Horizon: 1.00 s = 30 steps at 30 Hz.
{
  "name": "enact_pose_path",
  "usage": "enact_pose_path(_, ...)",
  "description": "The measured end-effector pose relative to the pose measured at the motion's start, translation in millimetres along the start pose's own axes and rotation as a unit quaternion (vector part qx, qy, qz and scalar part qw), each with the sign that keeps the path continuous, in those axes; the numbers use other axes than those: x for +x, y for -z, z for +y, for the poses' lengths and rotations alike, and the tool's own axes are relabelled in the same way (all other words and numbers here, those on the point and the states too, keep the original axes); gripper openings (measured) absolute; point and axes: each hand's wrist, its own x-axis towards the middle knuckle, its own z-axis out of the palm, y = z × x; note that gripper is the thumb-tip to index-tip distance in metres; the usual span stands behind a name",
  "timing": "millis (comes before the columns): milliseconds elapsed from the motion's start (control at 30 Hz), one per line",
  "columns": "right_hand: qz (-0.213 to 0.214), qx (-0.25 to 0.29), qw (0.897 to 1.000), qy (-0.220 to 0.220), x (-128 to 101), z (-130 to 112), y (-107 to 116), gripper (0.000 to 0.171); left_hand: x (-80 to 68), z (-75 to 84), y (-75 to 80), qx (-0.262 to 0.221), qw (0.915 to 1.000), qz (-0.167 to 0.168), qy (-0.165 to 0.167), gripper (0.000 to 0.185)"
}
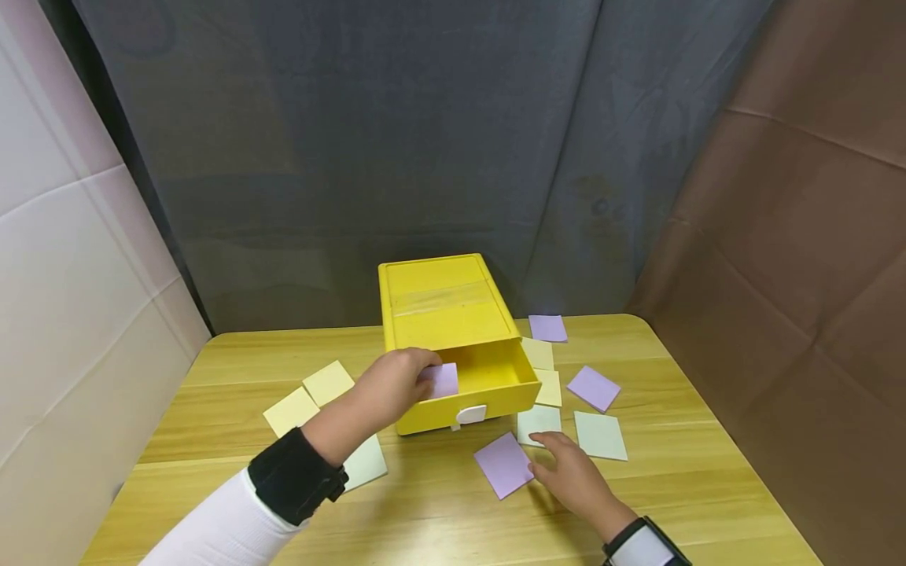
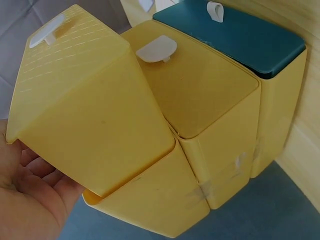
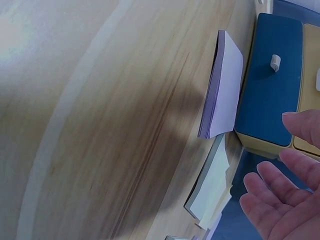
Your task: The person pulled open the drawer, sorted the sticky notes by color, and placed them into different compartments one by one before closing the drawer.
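Purple note pad [image 1: 444, 380] is sitting pinched in the left hand [image 1: 391, 387] grip, at frame centre, going into the open yellow drawer [image 1: 495, 376]. Lower right, the right hand [image 1: 575, 476], fingers relaxed and wide, is resting beside another purple pad [image 1: 502, 464] on the wooden surface [image 1: 694, 479].

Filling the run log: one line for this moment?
left hand: holds purple pad over drawer | right hand: open, by purple pad

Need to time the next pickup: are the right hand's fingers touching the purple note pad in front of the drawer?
Touching. In the head view, the right hand rests its fingers on the edge of the purple note pad.
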Motion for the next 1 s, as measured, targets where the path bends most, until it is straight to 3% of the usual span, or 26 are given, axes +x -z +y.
enact_pose_path(633, -0.01, -0.011, 1.0, 0.005, -1, 2, -5, 0.041, -5.6, -3.1, 0.0, -0.028, 0.9994, 0.011, -0.019, 0.027)
enact_pose_path(900, -0.012, -0.071, 0.996, 0.047, 4, 2, -8, 0.041, -13.7, -0.6, 3.9, -0.016, 0.997, 0.065, -0.039, 0.027)
enact_pose_path(1000, -0.02, -0.086, 0.993, 0.083, 8, 2, -7, 0.042, -17.9, -2.8, 3.8, -0.006, 0.9945, 0.093, -0.048, 0.028)
